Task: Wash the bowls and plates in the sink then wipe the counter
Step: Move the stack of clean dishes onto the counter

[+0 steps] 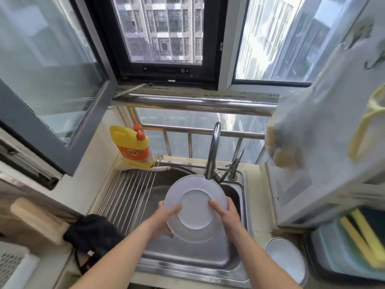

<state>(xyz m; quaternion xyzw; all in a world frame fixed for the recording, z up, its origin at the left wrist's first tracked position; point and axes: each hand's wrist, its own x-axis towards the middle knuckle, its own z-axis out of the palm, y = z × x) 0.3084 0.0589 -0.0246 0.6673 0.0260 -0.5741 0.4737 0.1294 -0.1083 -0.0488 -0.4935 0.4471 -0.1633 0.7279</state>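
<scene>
I hold a white plate (195, 207) tilted over the steel sink (187, 259), its underside and foot ring facing me, just below the faucet (213, 151). My left hand (164, 221) grips its left rim, thumb across the back. My right hand (226, 215) grips the right rim, thumb on the foot ring. No water stream is visible. A white bowl (285, 257) stands on the counter right of the sink.
A steel roll-up drying rack (129, 190) covers the sink's left part. A yellow detergent bottle (133, 144) stands at the back left. A black cloth (91, 232) lies on the left counter. Yellow sponges in a blue tub (362, 236) sit at the right.
</scene>
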